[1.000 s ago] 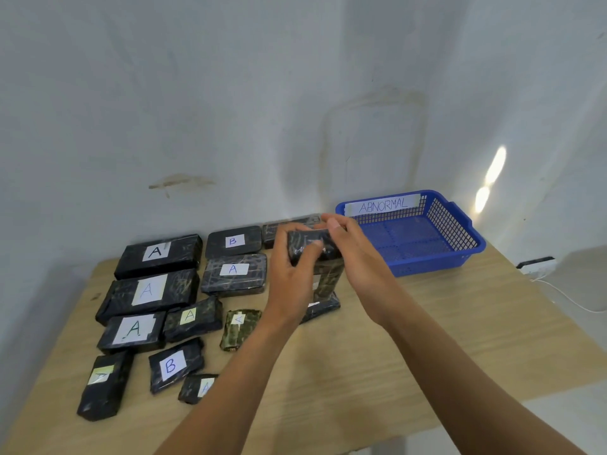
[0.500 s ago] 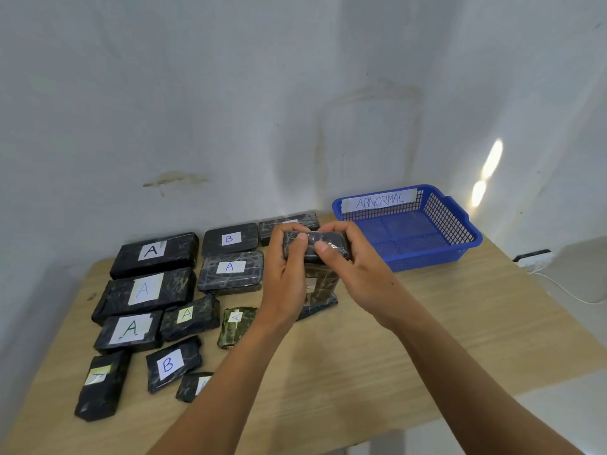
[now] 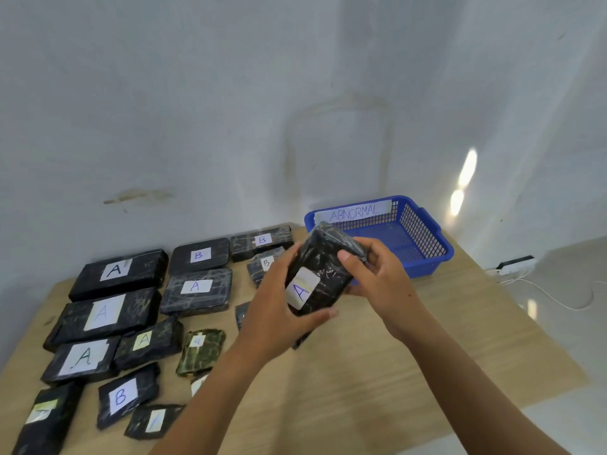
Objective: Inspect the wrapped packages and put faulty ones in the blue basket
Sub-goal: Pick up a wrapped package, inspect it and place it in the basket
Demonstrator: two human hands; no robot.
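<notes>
My hold on the package (image 3: 323, 277) is the weak point: the glossy wrap looks slippery, and tilting it further to check the far end could let it slide out onto those lying below. My left hand (image 3: 279, 310) cups its lower end, thumb curled underneath. My right hand (image 3: 384, 284) pinches the upper end. The blue basket (image 3: 427, 254) sits at one o'clock, just behind. The other packages (image 3: 108, 313) spread from nine to eleven across the table (image 3: 377, 372).

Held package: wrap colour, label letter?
Black glossy wrap on the held package, white label with a blue A; head view, both hands gripping it.
</notes>
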